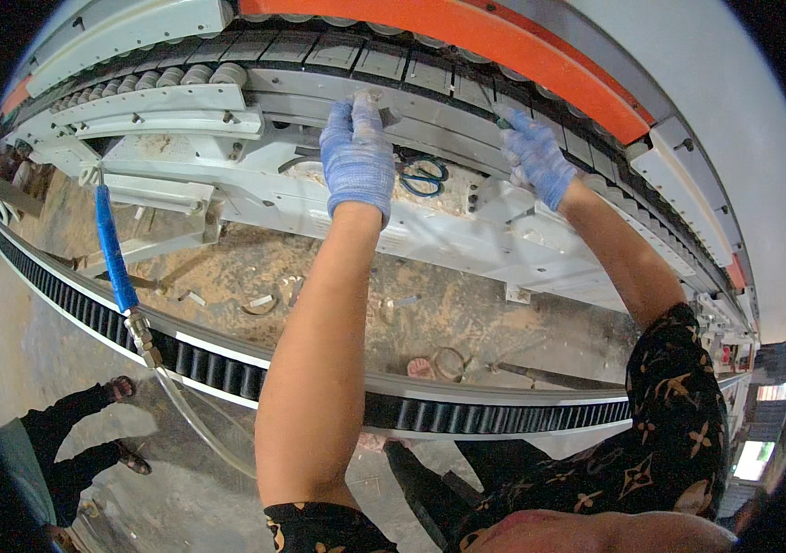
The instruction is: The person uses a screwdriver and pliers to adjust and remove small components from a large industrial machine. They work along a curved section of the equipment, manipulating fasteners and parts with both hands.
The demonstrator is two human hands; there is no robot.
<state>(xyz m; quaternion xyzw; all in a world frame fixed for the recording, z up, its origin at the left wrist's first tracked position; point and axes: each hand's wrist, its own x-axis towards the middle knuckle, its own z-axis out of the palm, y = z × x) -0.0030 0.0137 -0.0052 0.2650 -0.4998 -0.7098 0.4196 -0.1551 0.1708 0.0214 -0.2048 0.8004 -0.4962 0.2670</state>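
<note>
Reaching over the machine frame, both gloved hands meet the grey side rail (310,90) that runs just below the slatted conveyor track (379,63), itself curving beneath the orange guard (466,46). The step in hand seems to be close handwork along that edge. The left hand (358,166) points upward with its fingers nearly straight and close together, their tips at the rail; whether they pinch anything there I cannot tell. The right hand (538,158), farther along, has its fingers curled into a narrow grip near the edge of the track. A small dark thing shows at its fingertips, perhaps a tool, but it is too small and blurred to name or to be sure it is held.

As I judge it, the next move calls for a steady left hand and light, precise fingertip control on the right, with the glove fabric kept out of the gaps between slats. Teal-handled scissors (422,193) lie on the frame between the two hands, apart from both. Nearer the body, a black roller conveyor (218,370) crosses below the forearms.
</note>
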